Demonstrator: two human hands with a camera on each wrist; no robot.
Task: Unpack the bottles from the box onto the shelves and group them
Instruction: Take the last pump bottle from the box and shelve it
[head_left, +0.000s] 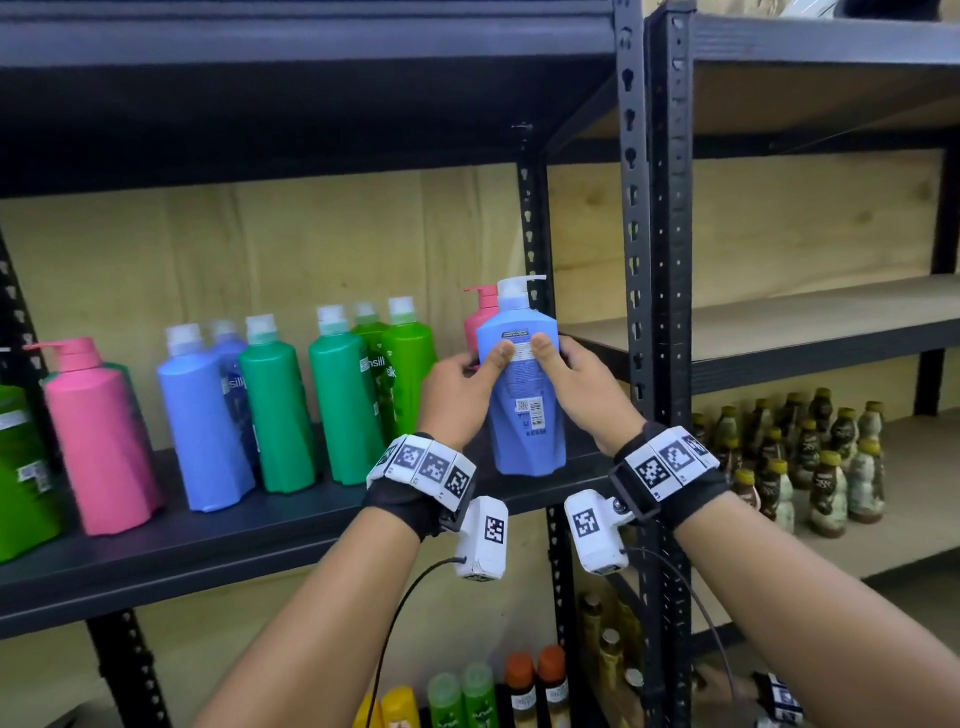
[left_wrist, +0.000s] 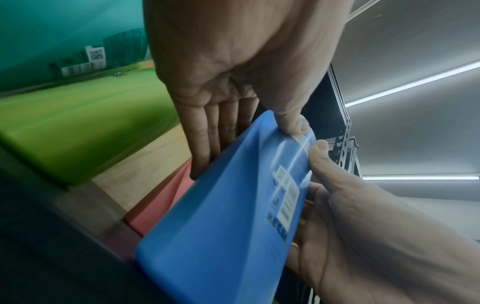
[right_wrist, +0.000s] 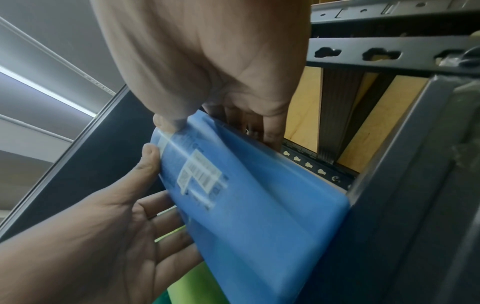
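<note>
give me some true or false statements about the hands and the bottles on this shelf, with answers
1. Both hands hold the blue pump bottle. True: the left hand and right hand grip its sides, thumbs on the back label.
2. A pink pump bottle stands right behind it. True.
3. The blue pump bottle lies on its side. False: it is upright on the dark shelf.
4. The green bottles are to its right. False: they stand to its left.
5. The blue pump bottle's barcode faces the person. True.
</note>
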